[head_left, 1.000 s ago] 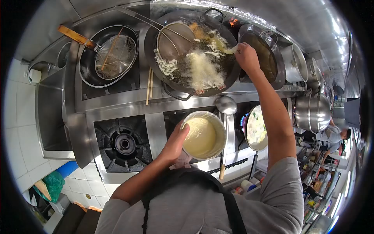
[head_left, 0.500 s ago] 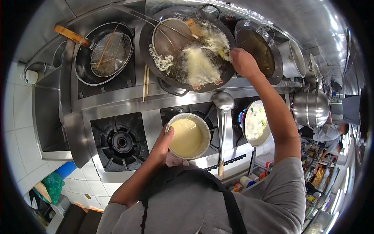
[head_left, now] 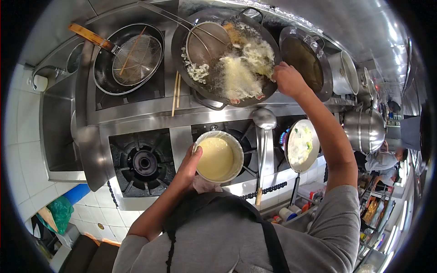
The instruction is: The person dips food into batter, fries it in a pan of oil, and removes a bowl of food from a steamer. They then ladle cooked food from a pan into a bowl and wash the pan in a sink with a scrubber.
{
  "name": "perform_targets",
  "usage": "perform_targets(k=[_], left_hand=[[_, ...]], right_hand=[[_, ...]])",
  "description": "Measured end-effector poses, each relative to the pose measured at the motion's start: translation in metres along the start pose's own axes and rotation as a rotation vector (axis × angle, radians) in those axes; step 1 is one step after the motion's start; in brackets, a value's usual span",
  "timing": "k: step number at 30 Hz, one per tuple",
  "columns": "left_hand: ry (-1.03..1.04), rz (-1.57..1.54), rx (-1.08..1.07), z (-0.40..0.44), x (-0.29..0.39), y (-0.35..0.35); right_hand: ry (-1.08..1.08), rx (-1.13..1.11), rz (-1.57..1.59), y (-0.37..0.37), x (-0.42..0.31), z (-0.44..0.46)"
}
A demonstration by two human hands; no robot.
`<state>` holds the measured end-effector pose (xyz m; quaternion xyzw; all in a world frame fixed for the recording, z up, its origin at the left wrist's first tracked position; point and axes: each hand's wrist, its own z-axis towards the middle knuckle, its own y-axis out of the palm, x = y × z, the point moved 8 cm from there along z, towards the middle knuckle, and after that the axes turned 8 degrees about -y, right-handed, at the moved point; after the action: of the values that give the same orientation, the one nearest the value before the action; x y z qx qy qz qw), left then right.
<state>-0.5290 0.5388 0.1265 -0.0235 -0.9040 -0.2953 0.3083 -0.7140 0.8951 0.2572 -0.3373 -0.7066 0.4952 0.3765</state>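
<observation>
Your left hand (head_left: 188,164) clasps the bowl (head_left: 238,152) of pale batter (head_left: 215,159) by its left side, while your right hand (head_left: 290,80), fingers bunched, is at the wok's (head_left: 179,48) right rim beside frying food (head_left: 239,77), its grip on anything indeterminable

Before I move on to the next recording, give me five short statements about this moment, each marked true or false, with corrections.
1. The left hand grips a container of pale yellow liquid. True.
2. The right hand holds the ladle. False: the right hand is at the large wok's right edge; the ladle lies untouched.
3. A blue flame shows at the skillet's left edge. True.
4. The skillet contains nothing. False: pale food with green bits is in it.
5. Both chopsticks lie inside the large wok. False: the chopsticks are outside, left of it.
</observation>
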Motion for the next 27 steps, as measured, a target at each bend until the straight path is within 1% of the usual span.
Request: perform_targets(k=[4, 5, 7, 8, 9, 11, 13, 14, 15, 16, 17, 19, 20, 22, 23, 24, 27], left_hand=[[-0.021, 0.047, 0.034, -0.003, -0.007, -0.008], [-0.031, 0.061, 0.049, -0.003, -0.009, -0.010], [0.015, 0.132, 0.000, -0.003, -0.010, -0.008], [0.041, 0.167, -0.005, -0.003, -0.012, -0.012], [0.045, 0.246, 0.040, 0.004, -0.023, -0.021], [0.186, 0.605, 0.238, 0.000, -0.030, -0.031], [0.495, 1.014, 0.187, 0.007, -0.049, -0.028], [0.402, 0.957, 0.226, 0.016, -0.064, -0.035], [0.355, 1.014, 0.203, 0.027, -0.081, -0.038], [0.310, 1.072, 0.178, 0.038, -0.098, -0.041], [0.242, 1.105, 0.226, 0.042, -0.109, -0.043], [0.108, 0.997, 0.241, 0.019, -0.099, -0.032], [0.055, 1.056, 0.256, 0.015, -0.099, -0.031], [0.341, 1.327, 0.180, 0.022, -0.114, -0.025], [0.487, 1.460, 0.130, 0.017, -0.113, -0.016], [0.558, 1.453, 0.137, 0.014, -0.112, -0.013], [0.471, 1.162, 0.210, 0.010, -0.098, -0.018]], right_hand=[[0.012, 0.032, 0.012, -0.013, -0.001, -0.011], [0.024, 0.103, 0.008, -0.023, -0.004, -0.018], [0.032, 0.253, 0.011, -0.042, -0.016, -0.031], [0.046, 0.234, 0.045, -0.051, -0.027, -0.037], [0.053, 0.218, 0.084, -0.062, -0.044, -0.044], [-0.015, 0.292, 0.137, -0.078, -0.097, -0.064], [0.029, 0.274, 0.287, -0.068, -0.153, -0.086], [0.029, 0.222, 0.353, -0.064, -0.188, -0.095], [0.029, 0.169, 0.413, -0.059, -0.221, -0.104], [-0.044, 0.190, 0.488, -0.048, -0.254, -0.113], [-0.118, 0.209, 0.561, -0.029, -0.286, -0.120], [-0.028, 0.137, 0.685, 0.007, -0.335, -0.132], [0.015, 0.151, 0.706, 0.022, -0.354, -0.139], [0.115, 0.178, 0.747, 0.048, -0.381, -0.150], [0.126, 0.213, 0.738, 0.053, -0.388, -0.153], [0.142, 0.248, 0.729, 0.059, -0.393, -0.157], [0.192, 0.364, 0.716, 0.050, -0.400, -0.164]])
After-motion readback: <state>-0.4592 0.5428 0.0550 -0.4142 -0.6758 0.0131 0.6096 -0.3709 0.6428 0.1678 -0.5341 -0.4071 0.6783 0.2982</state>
